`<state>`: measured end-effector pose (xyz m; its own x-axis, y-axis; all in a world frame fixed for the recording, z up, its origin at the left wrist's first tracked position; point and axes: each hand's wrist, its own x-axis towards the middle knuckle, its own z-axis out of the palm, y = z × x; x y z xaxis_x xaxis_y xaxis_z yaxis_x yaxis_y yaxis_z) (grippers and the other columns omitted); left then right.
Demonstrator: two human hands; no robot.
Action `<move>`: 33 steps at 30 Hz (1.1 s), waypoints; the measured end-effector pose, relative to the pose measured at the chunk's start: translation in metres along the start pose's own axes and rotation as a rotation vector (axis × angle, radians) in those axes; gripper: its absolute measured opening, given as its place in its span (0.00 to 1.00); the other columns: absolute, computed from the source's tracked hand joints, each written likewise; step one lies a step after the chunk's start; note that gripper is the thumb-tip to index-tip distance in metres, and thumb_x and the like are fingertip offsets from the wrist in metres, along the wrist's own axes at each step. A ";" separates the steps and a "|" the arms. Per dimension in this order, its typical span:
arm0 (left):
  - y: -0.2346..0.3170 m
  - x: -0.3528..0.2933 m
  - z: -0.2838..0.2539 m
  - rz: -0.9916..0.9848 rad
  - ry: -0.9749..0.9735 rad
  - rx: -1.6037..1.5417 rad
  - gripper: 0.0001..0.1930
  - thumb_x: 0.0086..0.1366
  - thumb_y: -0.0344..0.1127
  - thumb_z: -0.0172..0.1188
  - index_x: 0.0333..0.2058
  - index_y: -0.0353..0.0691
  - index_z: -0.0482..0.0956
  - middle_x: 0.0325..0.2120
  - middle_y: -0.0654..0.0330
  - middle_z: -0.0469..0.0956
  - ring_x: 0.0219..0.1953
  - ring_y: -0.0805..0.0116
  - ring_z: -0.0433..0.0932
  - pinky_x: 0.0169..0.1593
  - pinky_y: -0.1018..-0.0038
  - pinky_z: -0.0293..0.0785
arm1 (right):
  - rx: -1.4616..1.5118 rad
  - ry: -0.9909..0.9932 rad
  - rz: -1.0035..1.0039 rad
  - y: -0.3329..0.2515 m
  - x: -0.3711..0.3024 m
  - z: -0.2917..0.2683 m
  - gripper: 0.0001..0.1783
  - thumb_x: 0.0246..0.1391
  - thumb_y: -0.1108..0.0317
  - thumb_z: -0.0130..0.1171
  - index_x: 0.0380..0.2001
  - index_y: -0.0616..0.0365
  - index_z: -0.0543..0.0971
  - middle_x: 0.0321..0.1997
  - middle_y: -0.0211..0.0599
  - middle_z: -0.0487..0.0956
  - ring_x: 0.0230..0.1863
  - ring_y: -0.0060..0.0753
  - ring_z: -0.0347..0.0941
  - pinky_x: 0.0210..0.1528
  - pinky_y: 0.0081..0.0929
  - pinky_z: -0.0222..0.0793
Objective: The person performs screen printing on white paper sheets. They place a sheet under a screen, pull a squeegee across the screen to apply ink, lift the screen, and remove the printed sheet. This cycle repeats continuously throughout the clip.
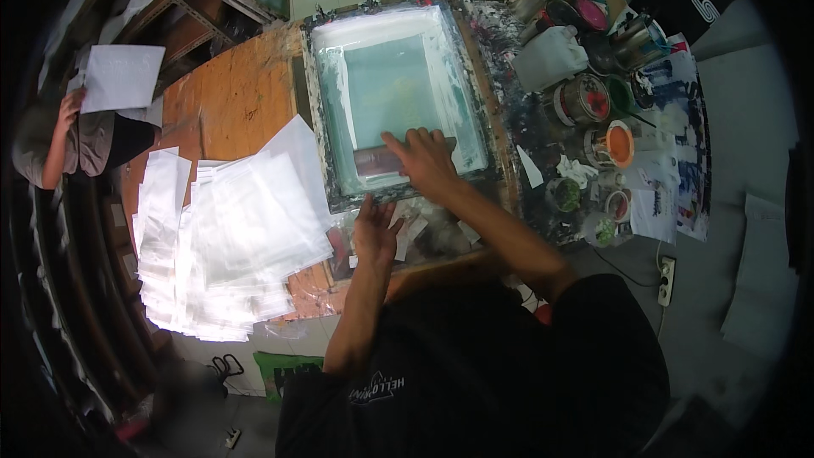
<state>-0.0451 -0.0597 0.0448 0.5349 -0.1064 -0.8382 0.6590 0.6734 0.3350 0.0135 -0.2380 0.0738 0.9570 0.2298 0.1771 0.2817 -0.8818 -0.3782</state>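
Observation:
A screen printing frame [326, 119] with pale green mesh lies on the wooden table, with white ink along its far end and sides. My right hand [424, 165] is closed on a squeegee [377, 161] that lies across the near part of the mesh; its index finger stretches along the tool. At the frame's near edge is my left hand [376, 233], palm turned upward and fingers apart, their tips near or against the edge. To its left, a loose pile of white sheets [246, 220] covers part of the table.
Ink cans [582, 100], tubs, a white jug [549, 59] and a cup of orange ink [612, 144] crowd the stained right side. Clamps [369, 2] line the frame's far edge. On the far left, another person [64, 144] holds a white sheet [124, 78].

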 end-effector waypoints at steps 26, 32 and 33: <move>0.005 0.000 0.012 -0.042 0.048 0.068 0.40 0.75 0.54 0.50 0.73 0.37 0.45 0.71 0.37 0.51 0.73 0.44 0.54 0.71 0.34 0.44 | -0.109 -0.147 0.078 0.123 0.196 0.026 0.36 0.48 0.68 0.72 0.62 0.42 0.73 0.45 0.37 0.78 0.55 0.42 0.73 0.58 0.54 0.57; 0.010 -0.011 0.007 -0.013 -0.042 0.098 0.36 0.72 0.54 0.57 0.67 0.36 0.57 0.66 0.39 0.59 0.69 0.45 0.61 0.70 0.34 0.49 | 0.045 -0.094 -0.027 0.035 0.043 -0.016 0.34 0.53 0.72 0.65 0.65 0.45 0.72 0.43 0.37 0.76 0.48 0.42 0.72 0.56 0.49 0.57; 0.012 -0.014 0.007 -0.002 -0.069 0.090 0.32 0.72 0.53 0.57 0.63 0.37 0.61 0.63 0.41 0.62 0.67 0.46 0.63 0.69 0.35 0.51 | 0.024 -0.041 -0.060 0.020 0.023 -0.023 0.34 0.54 0.72 0.64 0.66 0.47 0.72 0.42 0.37 0.74 0.47 0.41 0.70 0.56 0.49 0.57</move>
<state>-0.0410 -0.0557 0.0634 0.5665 -0.1605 -0.8083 0.7036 0.6048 0.3730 0.0397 -0.2600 0.0913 0.9401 0.2992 0.1632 0.3400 -0.8560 -0.3895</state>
